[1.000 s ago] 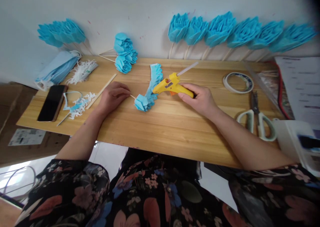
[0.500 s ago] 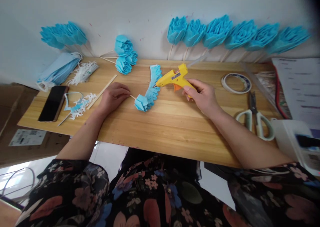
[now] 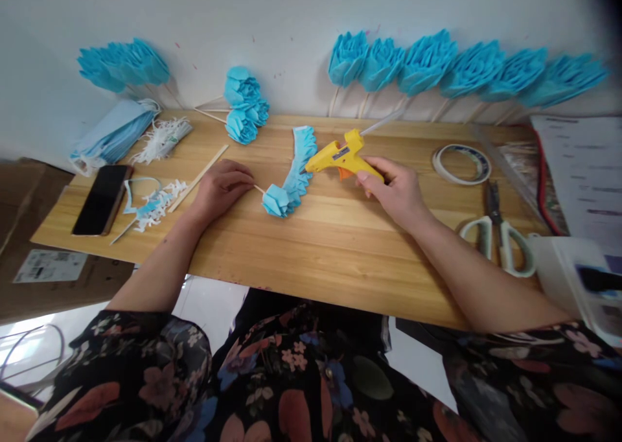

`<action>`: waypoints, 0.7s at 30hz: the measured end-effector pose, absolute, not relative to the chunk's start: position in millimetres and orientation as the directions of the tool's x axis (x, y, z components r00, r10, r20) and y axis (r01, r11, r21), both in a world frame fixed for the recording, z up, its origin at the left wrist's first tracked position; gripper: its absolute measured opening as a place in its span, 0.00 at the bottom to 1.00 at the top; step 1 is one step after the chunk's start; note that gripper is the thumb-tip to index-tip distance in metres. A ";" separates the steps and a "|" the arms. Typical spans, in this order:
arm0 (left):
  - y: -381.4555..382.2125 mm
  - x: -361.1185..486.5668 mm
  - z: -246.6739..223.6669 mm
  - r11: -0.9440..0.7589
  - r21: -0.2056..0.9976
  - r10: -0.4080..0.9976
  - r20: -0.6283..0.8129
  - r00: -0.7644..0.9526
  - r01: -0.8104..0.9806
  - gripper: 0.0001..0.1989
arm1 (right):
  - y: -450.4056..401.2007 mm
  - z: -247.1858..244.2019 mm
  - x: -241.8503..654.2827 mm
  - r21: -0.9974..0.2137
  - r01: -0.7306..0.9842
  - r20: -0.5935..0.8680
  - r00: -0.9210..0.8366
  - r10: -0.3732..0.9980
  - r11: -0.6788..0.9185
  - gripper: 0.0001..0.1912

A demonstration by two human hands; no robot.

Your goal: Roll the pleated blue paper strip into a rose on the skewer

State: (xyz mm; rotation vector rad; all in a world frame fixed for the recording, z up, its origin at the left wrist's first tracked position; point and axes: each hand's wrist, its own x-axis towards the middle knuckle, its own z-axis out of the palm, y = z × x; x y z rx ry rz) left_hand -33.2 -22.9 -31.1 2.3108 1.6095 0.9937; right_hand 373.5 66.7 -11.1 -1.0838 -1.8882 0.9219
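Observation:
My left hand [image 3: 224, 188] pinches a thin wooden stick [image 3: 259, 188] that runs into a small light-blue flower [image 3: 276, 201] lying on the table. From this flower a fringed light-blue strip [image 3: 296, 170] curves up and away across the wood. My right hand [image 3: 396, 186] is closed round the handle of a yellow glue gun [image 3: 335, 155] with an orange trigger. The gun's nozzle points left and is at the strip's right edge; whether it touches I cannot tell. A clear glue stick [image 3: 381, 122] sticks out of its back end.
Finished blue flowers [image 3: 427, 63] lean along the wall. To the left lie a phone [image 3: 102, 199], face masks [image 3: 116, 134], white fringed bundle [image 3: 162, 139] and a flat wooden strip [image 3: 199, 177]. On the right are a tape roll [image 3: 460, 164], scissors [image 3: 495, 234] and a plastic box [image 3: 573, 273].
The glue gun has shifted slightly down and nearer me, its nozzle still by the fringed strip. My left hand stays on the stick.

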 end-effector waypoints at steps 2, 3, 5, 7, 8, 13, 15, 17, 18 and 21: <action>-22.8 -33.2 -31.0 -0.419 0.470 0.876 0.435 0.209 0.777 0.17 | 66.5 -11.5 372.9 -0.821 0.374 0.294 -0.371 0.881 0.432 0.17; -22.7 -33.3 -31.3 -0.429 0.466 0.870 0.443 0.215 0.774 0.17 | 66.5 -11.9 372.4 -0.807 0.378 0.314 -0.377 0.871 0.454 0.16; -22.1 -33.6 -32.2 -0.449 0.457 0.858 0.461 0.227 0.768 0.16 | 66.7 -13.1 371.4 -0.792 0.381 0.339 -0.377 0.862 0.478 0.15; -21.5 -33.9 -33.5 -0.459 0.456 0.851 0.473 0.229 0.763 0.16 | 67.1 -14.3 370.9 -0.790 0.383 0.344 -0.369 0.864 0.478 0.14; -21.3 -34.1 -34.2 -0.459 0.459 0.850 0.477 0.225 0.760 0.16 | 67.3 -14.8 370.9 -0.793 0.385 0.339 -0.364 0.867 0.472 0.14; -21.2 -34.5 -34.8 -0.454 0.480 0.855 0.471 0.216 0.750 0.16 | 68.7 -16.3 371.8 -0.856 0.342 0.274 -0.337 0.901 0.388 0.20; -21.4 -34.2 -34.0 -0.441 0.485 0.864 0.459 0.209 0.755 0.16 | 69.1 -16.6 371.8 -0.889 0.294 0.257 -0.317 0.913 0.352 0.22; -21.4 -33.8 -33.4 -0.429 0.487 0.869 0.452 0.201 0.761 0.17 | 69.1 -16.5 371.8 -0.901 0.275 0.248 -0.306 0.919 0.335 0.23; -21.4 -33.7 -33.3 -0.425 0.485 0.870 0.451 0.198 0.764 0.17 | 68.8 -16.2 371.9 -0.898 0.281 0.249 -0.307 0.919 0.337 0.23; -21.1 -33.8 -33.7 -0.424 0.474 0.867 0.457 0.196 0.772 0.17 | 67.7 -13.9 372.9 -0.874 0.326 0.257 -0.321 0.912 0.361 0.21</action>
